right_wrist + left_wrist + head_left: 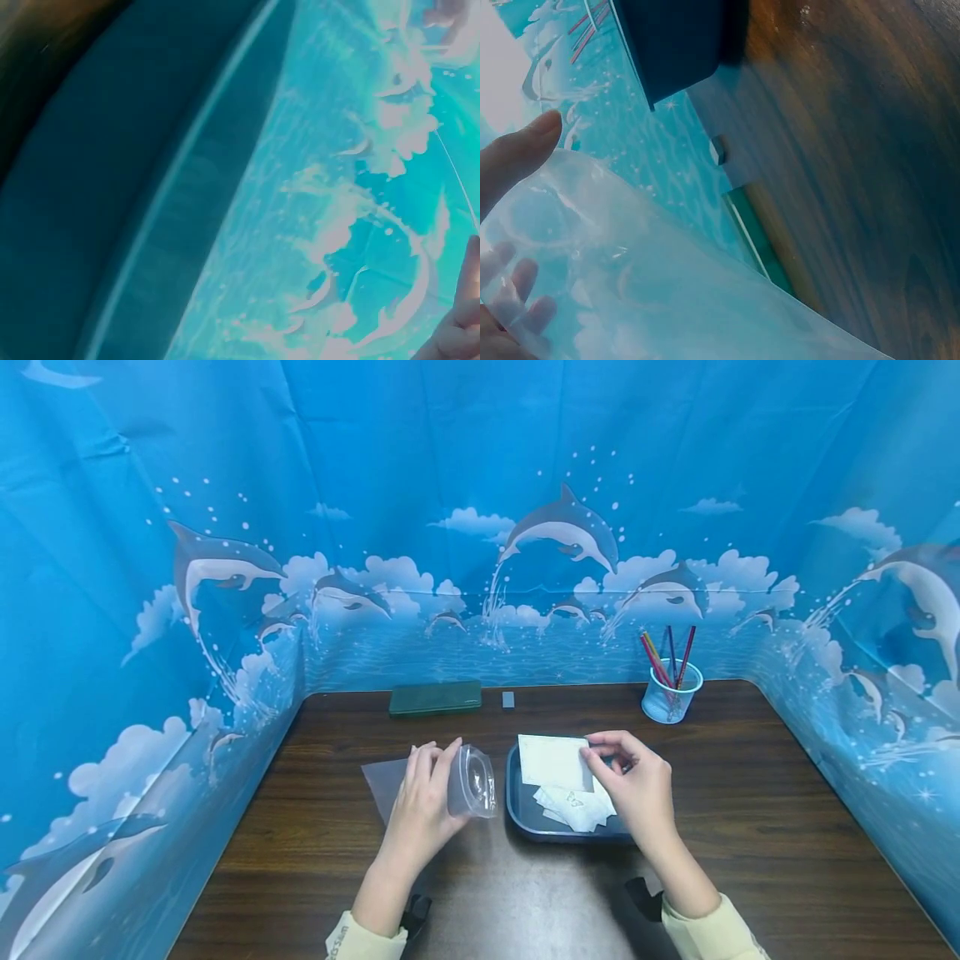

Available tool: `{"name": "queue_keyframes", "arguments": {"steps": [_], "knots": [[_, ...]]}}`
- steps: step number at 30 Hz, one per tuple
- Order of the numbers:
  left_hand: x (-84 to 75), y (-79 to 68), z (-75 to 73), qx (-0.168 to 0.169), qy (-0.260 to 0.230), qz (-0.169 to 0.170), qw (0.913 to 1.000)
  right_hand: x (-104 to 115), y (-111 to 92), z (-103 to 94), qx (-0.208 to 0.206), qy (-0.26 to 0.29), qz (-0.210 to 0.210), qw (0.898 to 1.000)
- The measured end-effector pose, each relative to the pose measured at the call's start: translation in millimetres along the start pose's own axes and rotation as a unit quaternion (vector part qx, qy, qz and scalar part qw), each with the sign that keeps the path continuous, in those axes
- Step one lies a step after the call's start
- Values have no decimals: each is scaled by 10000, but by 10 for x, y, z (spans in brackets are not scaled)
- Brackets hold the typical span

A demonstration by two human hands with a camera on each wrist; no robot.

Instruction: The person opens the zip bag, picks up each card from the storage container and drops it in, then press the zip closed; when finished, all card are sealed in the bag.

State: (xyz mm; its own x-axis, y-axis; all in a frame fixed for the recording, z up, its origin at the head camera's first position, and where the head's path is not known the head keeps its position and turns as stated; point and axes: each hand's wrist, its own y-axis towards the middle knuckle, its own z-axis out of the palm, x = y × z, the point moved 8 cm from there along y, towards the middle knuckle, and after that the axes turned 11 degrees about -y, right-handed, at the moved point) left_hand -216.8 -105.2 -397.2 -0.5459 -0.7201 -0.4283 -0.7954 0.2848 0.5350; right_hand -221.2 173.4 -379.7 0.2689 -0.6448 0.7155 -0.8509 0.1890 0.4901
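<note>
Your left hand [420, 810] holds a clear plastic bag [478, 789] just beside the tray, its rounded mouth facing right; the left wrist view shows your fingers through the film. Your right hand [633, 781] pinches a white card [553, 762] by its right edge, above the dark blue tray [522, 821]. Further white papers [576, 810], one bearing a butterfly print, lie overlapping inside it. Behind, along the table's far edge, stand a green case [435, 698], a small grey block [508, 700] and a light-blue cup [667, 703] of pencils [686, 656].
</note>
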Motion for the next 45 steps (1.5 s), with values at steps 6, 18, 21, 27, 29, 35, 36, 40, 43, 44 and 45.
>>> {"name": "queue_keyframes", "arguments": {"steps": [6,18,21,27,29,35,36,40,43,44,45], "knots": [[-59,17,-31,-174,-12,96,9998,383,-55,-151,-92,606,6,9981],[-199,43,-56,-340,-78,311,9989,621,-115,-88,482,844,37,9953],[-240,50,-57,-347,-53,340,9988,595,-140,-20,500,886,-72,9948],[-328,52,7,-89,4,301,9995,371,-202,242,670,882,-177,9937],[-341,50,29,-16,3,234,9997,354,-220,289,711,884,-213,9933],[-383,34,56,-10,-50,245,9997,359,-247,342,671,876,-302,9934],[-391,32,60,-15,-55,264,9996,359,-249,350,680,881,-311,9933],[-422,31,88,22,-69,328,9994,335,-263,412,786,905,-265,9924],[-441,34,111,78,-48,348,9994,313,-275,455,825,939,-182,9920],[-446,35,116,92,-32,353,9993,310,-278,465,814,952,-173,9920],[-451,38,119,98,-17,358,9993,311,-281,472,801,966,-174,9919]]}}
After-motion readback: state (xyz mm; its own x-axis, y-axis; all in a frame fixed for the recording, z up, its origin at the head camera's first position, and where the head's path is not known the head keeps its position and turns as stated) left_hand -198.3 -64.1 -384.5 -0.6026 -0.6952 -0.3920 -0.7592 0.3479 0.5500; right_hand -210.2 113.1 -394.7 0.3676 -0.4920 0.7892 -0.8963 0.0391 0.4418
